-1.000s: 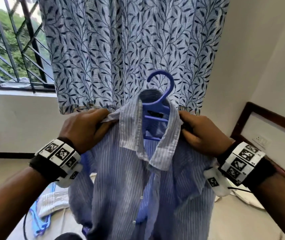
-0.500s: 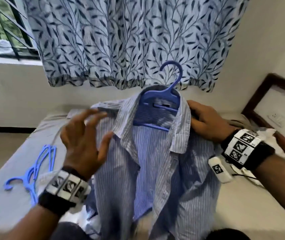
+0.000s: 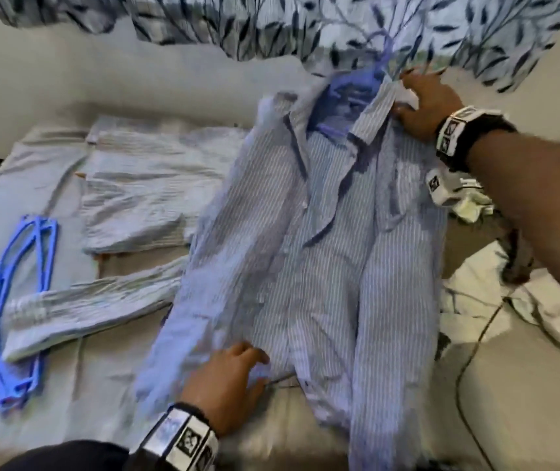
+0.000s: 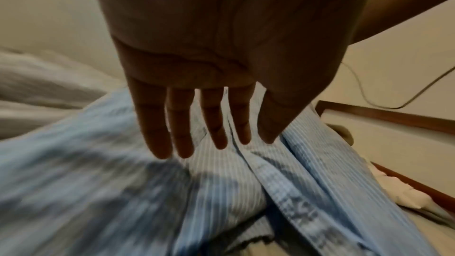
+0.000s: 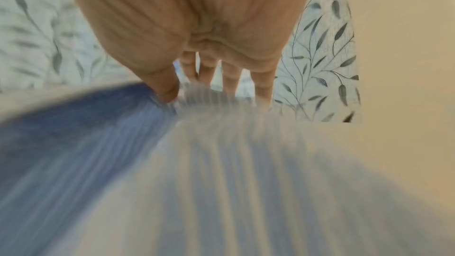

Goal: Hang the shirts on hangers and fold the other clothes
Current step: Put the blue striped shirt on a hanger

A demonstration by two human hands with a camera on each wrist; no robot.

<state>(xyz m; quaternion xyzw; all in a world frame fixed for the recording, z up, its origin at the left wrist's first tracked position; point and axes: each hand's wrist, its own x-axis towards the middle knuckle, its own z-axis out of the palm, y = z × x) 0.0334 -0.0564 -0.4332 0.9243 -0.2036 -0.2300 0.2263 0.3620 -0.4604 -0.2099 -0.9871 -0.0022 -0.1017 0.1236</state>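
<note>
A blue striped shirt [image 3: 322, 249] lies front-up on the bed, with a blue hanger [image 3: 356, 86] inside its collar and the hook pointing at the curtain. My right hand [image 3: 418, 96] holds the shirt's right shoulder by the collar. In the right wrist view the thumb and fingers of my right hand [image 5: 209, 89] pinch a ridge of the cloth [image 5: 221, 163]. My left hand [image 3: 237, 355] is down at the hem. Its fingers [image 4: 160, 143] are straight and spread just over the shirt [image 4: 246, 182].
A pale striped garment [image 3: 149, 185] lies flat to the left of the shirt. Several spare blue hangers [image 3: 13, 300] sit at the bed's left edge. White clothes [image 3: 543, 317] and a thin cable [image 3: 469, 351] lie to the right. A leaf-print curtain [image 3: 271, 25] hangs behind.
The shirt was held up in the air and has come down flat onto the bed. My left hand let go of the left shoulder and moved down to the hem.
</note>
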